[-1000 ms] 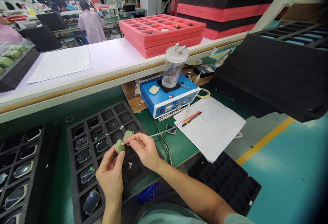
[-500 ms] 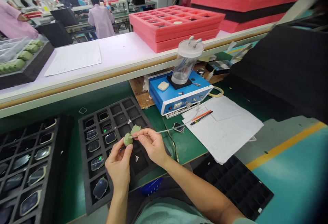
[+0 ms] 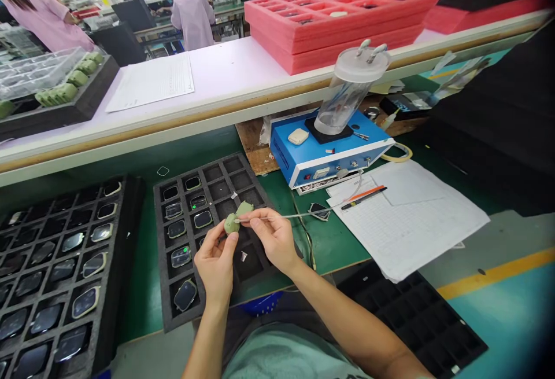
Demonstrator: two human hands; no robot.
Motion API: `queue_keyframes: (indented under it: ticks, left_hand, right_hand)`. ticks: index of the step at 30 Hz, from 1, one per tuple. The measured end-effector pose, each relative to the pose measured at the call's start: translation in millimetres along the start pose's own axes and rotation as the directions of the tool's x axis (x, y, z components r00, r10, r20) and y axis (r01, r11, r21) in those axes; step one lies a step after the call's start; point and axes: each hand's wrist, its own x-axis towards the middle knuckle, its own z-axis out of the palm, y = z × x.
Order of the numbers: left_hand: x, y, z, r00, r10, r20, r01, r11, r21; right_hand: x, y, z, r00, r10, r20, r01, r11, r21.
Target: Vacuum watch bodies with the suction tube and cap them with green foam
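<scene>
My left hand (image 3: 218,260) pinches a small green piece (image 3: 231,224) between thumb and fingers, above the middle of a black foam tray (image 3: 162,289). The fingers of my right hand (image 3: 271,234) are closed on the end of a thin clear tube (image 3: 299,215), whose tip meets the green piece. Another green piece (image 3: 245,208) is just behind, near my right fingertips. The tube trails right towards a blue box (image 3: 286,156) with a clear cylinder (image 3: 342,98) on top. Square glass-like parts (image 3: 185,295) sit in the tray's left compartments.
A second black tray (image 3: 117,263) of square parts is at left. Papers (image 3: 407,217) with two pens and a small dark part (image 3: 319,211) lie to the right. A shelf (image 3: 217,78) with red foam trays (image 3: 299,43) spans behind. People work in the background.
The view has shifted, so the bench things appear farther right and the left tray shows more. Both hands keep their hold on the green piece and the tube.
</scene>
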Motion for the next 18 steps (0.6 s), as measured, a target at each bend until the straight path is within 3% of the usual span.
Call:
queue_keyframes:
  ticks: [18]
  left_hand:
    - [-0.8, 1.3, 0.7, 1.0, 0.019, 0.011, -0.019, 1.0, 0.014]
  right_hand:
    - [-0.3, 0.7, -0.1, 1.0, 0.016, -0.025, -0.016, 1.0, 0.001]
